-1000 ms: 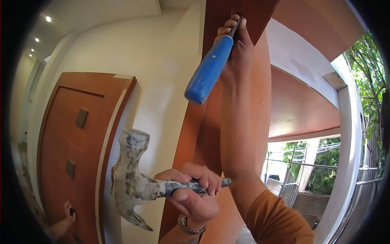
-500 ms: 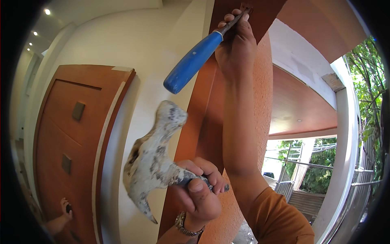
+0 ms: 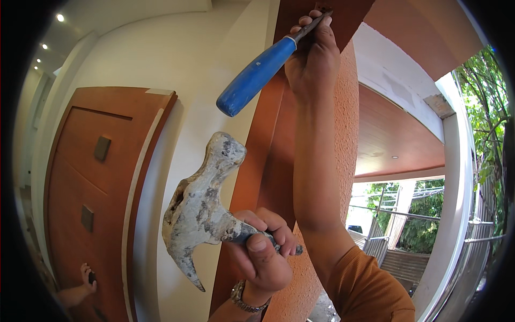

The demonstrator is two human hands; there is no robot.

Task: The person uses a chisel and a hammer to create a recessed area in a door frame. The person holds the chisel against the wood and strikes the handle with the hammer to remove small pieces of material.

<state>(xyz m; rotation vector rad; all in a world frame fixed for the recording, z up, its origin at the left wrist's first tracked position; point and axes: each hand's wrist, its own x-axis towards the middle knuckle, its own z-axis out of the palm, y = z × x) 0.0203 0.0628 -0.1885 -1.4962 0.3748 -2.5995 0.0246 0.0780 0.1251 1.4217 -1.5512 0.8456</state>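
My right hand (image 3: 314,51) is raised to the top of the view, its fingers closed around the dark metal shank of a chisel with a blue handle (image 3: 256,76). The chisel's tip is at a small rough notch (image 3: 323,7) in the brown frame; the exact contact is hard to see. Lower down, my left hand (image 3: 264,249), with a metal watch (image 3: 248,300) on its wrist, grips a claw hammer (image 3: 201,212) by its dark handle near the head. The hammer's worn, white-spattered head hangs below the chisel's handle end, apart from it.
Upright brown frame (image 3: 273,134) and a rough orange column (image 3: 346,118) stand beside my right arm. A brown door panel (image 3: 91,166) is at left, where another person's hand (image 3: 87,276) shows with a dark object. Right, corrugated sheets (image 3: 410,265) and trees (image 3: 424,225) lie outside.
The chisel's handle end has risen slightly. My left hand and the hammer stay nearly where they were.
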